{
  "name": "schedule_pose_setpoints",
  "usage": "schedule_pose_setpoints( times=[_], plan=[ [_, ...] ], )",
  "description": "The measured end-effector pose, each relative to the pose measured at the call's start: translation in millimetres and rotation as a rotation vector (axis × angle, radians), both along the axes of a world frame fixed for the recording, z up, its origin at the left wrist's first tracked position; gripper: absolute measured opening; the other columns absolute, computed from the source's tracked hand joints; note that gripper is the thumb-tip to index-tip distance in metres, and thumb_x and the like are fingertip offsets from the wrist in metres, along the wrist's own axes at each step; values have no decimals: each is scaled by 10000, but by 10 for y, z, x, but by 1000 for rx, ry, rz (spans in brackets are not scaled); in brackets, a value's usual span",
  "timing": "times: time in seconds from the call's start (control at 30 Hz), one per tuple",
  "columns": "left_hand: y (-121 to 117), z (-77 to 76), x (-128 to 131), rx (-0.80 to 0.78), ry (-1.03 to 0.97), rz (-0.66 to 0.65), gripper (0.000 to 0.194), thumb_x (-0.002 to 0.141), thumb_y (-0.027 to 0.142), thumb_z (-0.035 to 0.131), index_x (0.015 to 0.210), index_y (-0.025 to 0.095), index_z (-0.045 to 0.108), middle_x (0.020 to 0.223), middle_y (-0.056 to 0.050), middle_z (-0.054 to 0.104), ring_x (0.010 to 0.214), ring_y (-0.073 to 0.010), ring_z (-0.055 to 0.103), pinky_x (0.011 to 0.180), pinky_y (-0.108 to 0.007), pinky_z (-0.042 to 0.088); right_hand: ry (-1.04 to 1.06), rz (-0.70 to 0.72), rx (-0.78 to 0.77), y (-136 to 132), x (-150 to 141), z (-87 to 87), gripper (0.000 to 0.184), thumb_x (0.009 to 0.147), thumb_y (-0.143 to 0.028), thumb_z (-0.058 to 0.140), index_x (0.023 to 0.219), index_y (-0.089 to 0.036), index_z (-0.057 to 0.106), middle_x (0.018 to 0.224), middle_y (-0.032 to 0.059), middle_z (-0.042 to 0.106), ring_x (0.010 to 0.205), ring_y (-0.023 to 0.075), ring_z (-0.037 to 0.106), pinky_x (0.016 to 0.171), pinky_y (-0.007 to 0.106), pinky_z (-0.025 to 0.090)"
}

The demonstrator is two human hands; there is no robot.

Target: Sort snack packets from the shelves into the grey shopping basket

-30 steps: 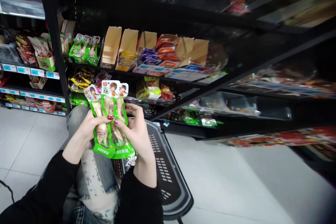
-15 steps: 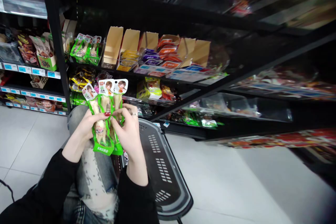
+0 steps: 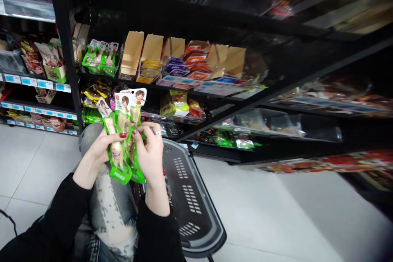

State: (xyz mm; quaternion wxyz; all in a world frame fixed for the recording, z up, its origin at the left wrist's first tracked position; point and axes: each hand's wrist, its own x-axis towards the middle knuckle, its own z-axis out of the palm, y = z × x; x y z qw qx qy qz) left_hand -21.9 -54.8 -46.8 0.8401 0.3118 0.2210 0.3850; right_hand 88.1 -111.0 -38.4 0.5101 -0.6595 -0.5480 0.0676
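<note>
Several green-edged snack packets (image 3: 117, 153) are fanned out between my two hands, above my knee. Each is a clear pouch with a pale piece of food inside, possibly a chicken foot, and a white header with a cartoon figure. My left hand (image 3: 100, 149) grips the packets from the left, its thumb lying across the front. From the right, my right hand (image 3: 150, 145) pinches the rightmost packet between thumb and fingers. The backs of the packets and some of my fingers are hidden.
A dark shopping basket (image 3: 196, 196) stands on the floor beside my leg. In front are black shelves with cardboard display boxes (image 3: 132, 53) and similar green packets (image 3: 101, 58). A slanting shelf post (image 3: 221, 125) crosses to the right. Pale tiled floor (image 3: 260, 213) extends right.
The packets have shifted against each other, the right one tilting and its header spreading apart. My right thumb has moved slightly up and right; my left hand stays nearly in place.
</note>
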Motion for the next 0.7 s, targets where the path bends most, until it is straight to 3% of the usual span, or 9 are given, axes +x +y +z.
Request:
schedule_pose_setpoints(
  times=[0.3, 0.53, 0.7],
  plan=[
    [-13, -86, 36, -61, -21, -37, 528, 550, 182, 738, 1058, 184, 592, 868, -46, 734, 823, -266, 703, 756, -382, 554, -38, -63, -214, -92, 104, 27, 177, 897, -321, 391, 768, -231, 473, 702, 28, 611, 629, 200, 567, 610, 294, 370],
    [-46, -78, 82, -32, 17, -15, 545, 539, 146, 741, 1064, 184, 602, 834, -42, 735, 817, -265, 700, 766, -381, 550, -184, -94, -193, -162, 113, 116, 142, 875, -303, 379, 753, -241, 415, 647, 22, 570, 537, 188, 520, 545, 276, 294],
    [-28, -98, 81, -47, 18, 48, 519, 548, 177, 754, 1041, 182, 593, 845, -39, 730, 818, -252, 699, 783, -378, 547, 1, -95, -133, -192, 153, 157, 149, 865, -315, 399, 735, -244, 384, 622, -14, 510, 522, 155, 475, 529, 261, 310]
  ],
)
